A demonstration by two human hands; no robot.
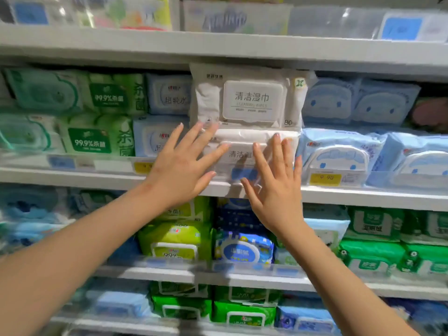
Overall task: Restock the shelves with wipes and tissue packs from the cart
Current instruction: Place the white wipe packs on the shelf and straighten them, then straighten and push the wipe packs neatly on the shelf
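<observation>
Two white wipes packs are stacked on the middle shelf. The upper white pack stands with its lid facing me. The lower white pack lies beneath it, partly behind my hands. My left hand is spread flat with straight fingers against the lower pack's left side. My right hand is also spread flat, its fingertips on the lower pack's front and right side. Neither hand grips anything. The cart is out of view.
Green wipes packs and pale blue packs fill the shelf to the left; blue cartoon-lid packs sit to the right. A yellow price tag hangs on the shelf edge. Shelves above and below are full of packs.
</observation>
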